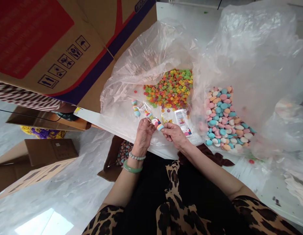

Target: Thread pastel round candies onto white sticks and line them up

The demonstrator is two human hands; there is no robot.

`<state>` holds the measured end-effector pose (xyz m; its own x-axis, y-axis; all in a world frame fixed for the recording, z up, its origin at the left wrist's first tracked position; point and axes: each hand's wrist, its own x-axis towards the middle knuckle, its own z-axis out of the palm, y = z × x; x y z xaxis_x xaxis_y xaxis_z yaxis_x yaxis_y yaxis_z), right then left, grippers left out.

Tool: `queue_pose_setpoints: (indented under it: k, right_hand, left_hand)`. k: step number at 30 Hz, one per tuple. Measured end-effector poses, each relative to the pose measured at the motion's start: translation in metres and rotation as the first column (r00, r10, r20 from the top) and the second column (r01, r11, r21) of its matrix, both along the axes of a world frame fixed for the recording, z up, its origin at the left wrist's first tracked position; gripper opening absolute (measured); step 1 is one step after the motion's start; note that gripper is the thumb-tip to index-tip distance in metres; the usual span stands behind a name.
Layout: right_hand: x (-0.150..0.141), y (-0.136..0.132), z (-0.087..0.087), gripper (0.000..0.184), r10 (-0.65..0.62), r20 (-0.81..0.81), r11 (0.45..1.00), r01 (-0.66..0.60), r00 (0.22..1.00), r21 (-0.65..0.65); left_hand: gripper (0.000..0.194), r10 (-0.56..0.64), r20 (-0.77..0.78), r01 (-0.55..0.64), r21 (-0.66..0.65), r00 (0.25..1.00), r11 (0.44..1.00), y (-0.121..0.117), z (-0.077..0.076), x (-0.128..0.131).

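Note:
Between my two hands is a small printed candy packet (155, 122), with colourful candies showing along it. My left hand (144, 131) is closed on its near left side, fingers bent in a pinch. My right hand (174, 133) pinches its right end, by an orange and blue candy (160, 127). Just beyond my right hand lies a white printed packet (181, 118), beside some gold twist ties (166, 120). A short row of striped candies (136, 108) rests to the left of the held packet. Behind my hands is a pile of ring candies (172, 89).
Pastel oval candies (223, 120) lie in a big clear plastic bag (249, 55) on the right. Another plastic sheet (153, 52) surrounds the rings. A large printed carton (92, 19) stands at left. Below the table edge, an open box (113, 163) holds small wrapped pieces.

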<state>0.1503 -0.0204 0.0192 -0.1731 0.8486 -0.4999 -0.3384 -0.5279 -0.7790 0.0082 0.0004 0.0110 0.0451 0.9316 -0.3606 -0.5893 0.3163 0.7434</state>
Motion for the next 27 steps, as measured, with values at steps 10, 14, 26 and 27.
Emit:
queue_pose_setpoints:
  k: [10, 14, 26, 27]
  right_hand:
    - [-0.003, -0.001, 0.000, 0.025, 0.021, 0.372, 0.997, -0.046, 0.928, 0.058]
    - [0.001, -0.004, -0.005, 0.029, -0.013, 0.516, 0.975, -0.105, 0.856, 0.198]
    - [0.005, -0.006, 0.006, 0.029, -0.044, 0.700, 0.919, -0.245, 0.713, 0.308]
    - [0.005, -0.006, 0.006, 0.029, -0.040, 0.700, 0.917, -0.251, 0.713, 0.309]
  left_hand:
    - [0.038, -0.066, 0.214, 0.089, -0.097, 0.975, 0.991, -0.005, 0.012, 0.031]
    - [0.042, -0.106, 0.214, 0.121, -0.058, 0.971, 0.991, -0.007, 0.004, 0.030]
    - [0.020, 0.078, 0.099, -0.061, -0.162, 0.992, 0.985, 0.010, -0.008, 0.008]
    - [0.020, 0.089, 0.096, -0.072, -0.176, 0.991, 0.982, 0.011, -0.008, 0.008]
